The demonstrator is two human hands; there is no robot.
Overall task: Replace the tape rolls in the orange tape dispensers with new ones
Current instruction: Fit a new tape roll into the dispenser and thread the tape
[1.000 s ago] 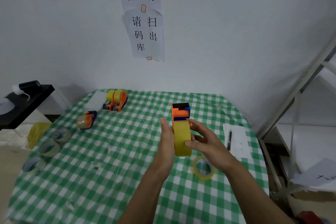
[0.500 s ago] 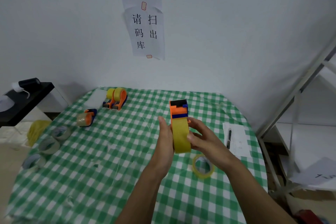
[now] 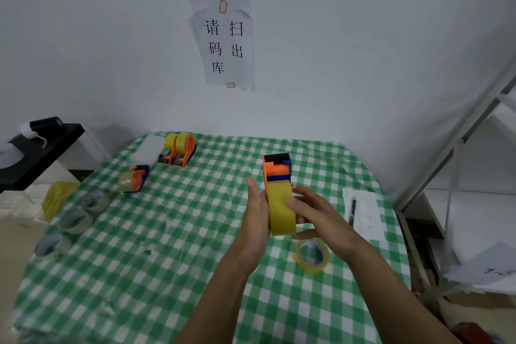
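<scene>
Orange tape dispenser (image 3: 277,169): you held it above the counter (image 3: 167,246), left hand (image 3: 255,218) flat against its side with fingers straight, right hand (image 3: 315,215) with fingers curled on the yellow tape roll (image 3: 281,212); uneven pressure could have seated it crooked.

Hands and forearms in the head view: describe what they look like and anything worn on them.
The left hand and the right hand are bare: no gloves, rings or watch show. The left forearm and the right forearm are bare too; no sleeve, cuff or band reaches into the picture.
</scene>
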